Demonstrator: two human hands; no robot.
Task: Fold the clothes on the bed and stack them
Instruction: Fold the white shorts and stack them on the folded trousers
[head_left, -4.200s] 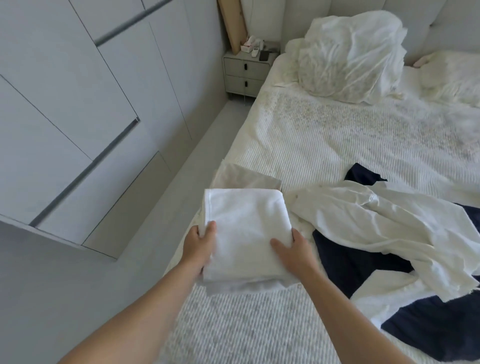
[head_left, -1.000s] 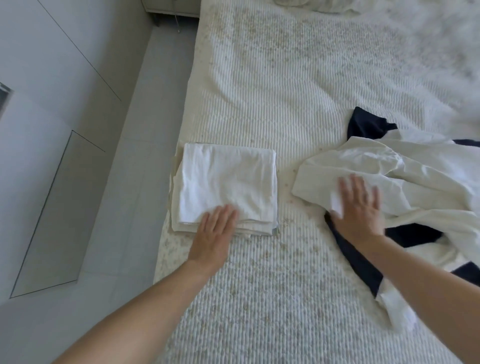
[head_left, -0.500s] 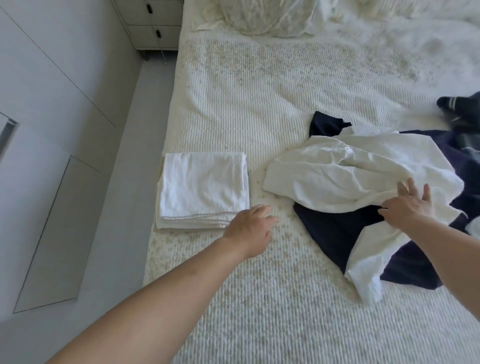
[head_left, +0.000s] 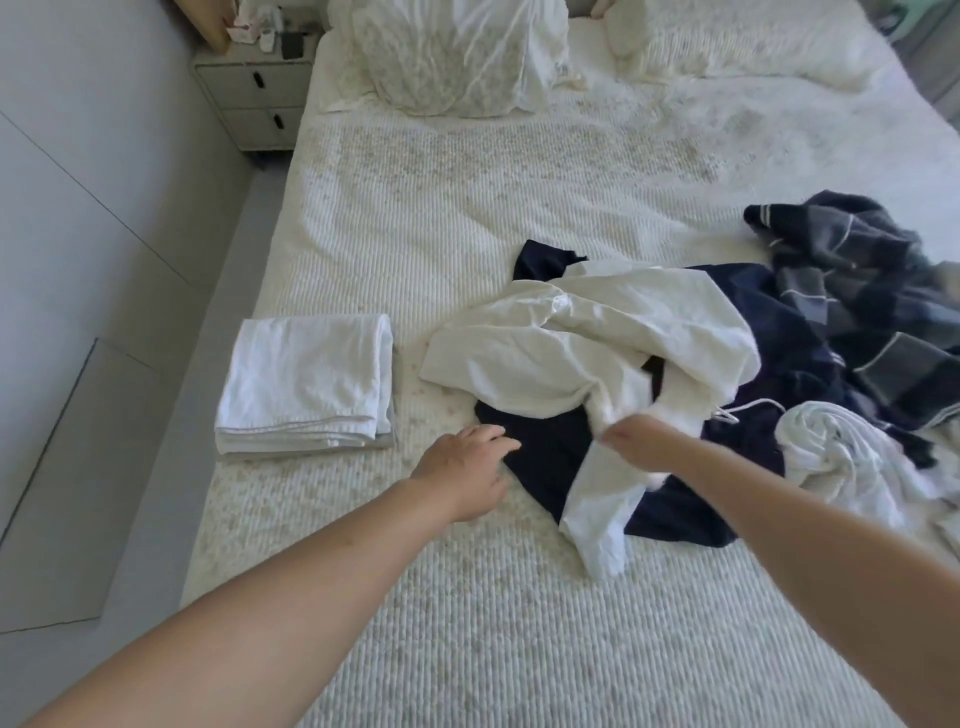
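A folded white stack (head_left: 306, 382) lies near the bed's left edge. To its right a crumpled cream garment (head_left: 587, 343) sprawls over a navy garment (head_left: 550, 452). My right hand (head_left: 631, 439) grips a bunched part of the cream garment and lifts it a little. My left hand (head_left: 467, 467) hovers with relaxed fingers over the bedspread, at the navy garment's left edge, holding nothing. A plaid dark garment (head_left: 862, 296) and a crumpled white one (head_left: 841, 457) lie at the right.
The cream ribbed bedspread (head_left: 467, 218) covers the bed. A pillow (head_left: 457, 57) sits at the head. A grey nightstand (head_left: 254, 98) stands at the far left, beside the floor strip (head_left: 156, 415) and wardrobe doors.
My left hand left the folded stack and moved right toward the navy garment. My right hand went from lying flat on the cream garment to gripping it. The view tilted up.
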